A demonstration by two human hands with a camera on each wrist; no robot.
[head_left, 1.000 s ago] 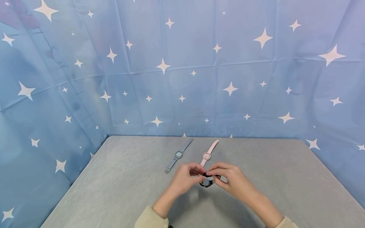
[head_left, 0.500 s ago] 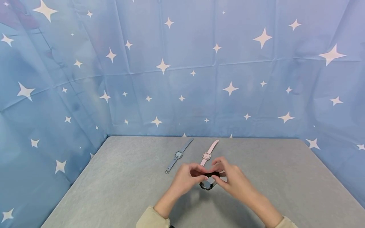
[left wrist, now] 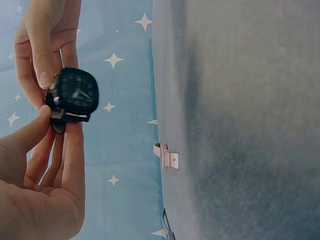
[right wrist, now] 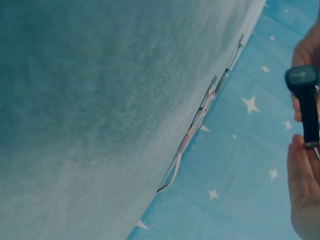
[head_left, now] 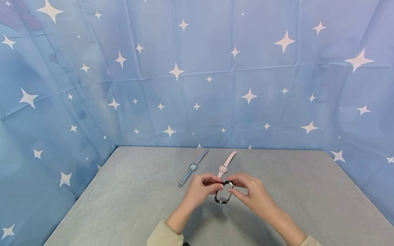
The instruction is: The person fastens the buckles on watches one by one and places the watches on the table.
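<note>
1. Black watch point(left wrist: 77, 92): turned since the earlier frame, now a dark loop in the head view; held above the grey table point(head_left: 138, 194), between both hands.
2. Left hand point(head_left: 197, 189): thumb and fingers pinching the watch's strap.
3. Right hand point(head_left: 252, 191): thumb and fingertips, slightly parted, gripping the opposite side.
4. Pink watch point(head_left: 223, 168): flat, just beyond the hands.
5. Blue watch point(head_left: 193, 166): left of the pink.
</note>
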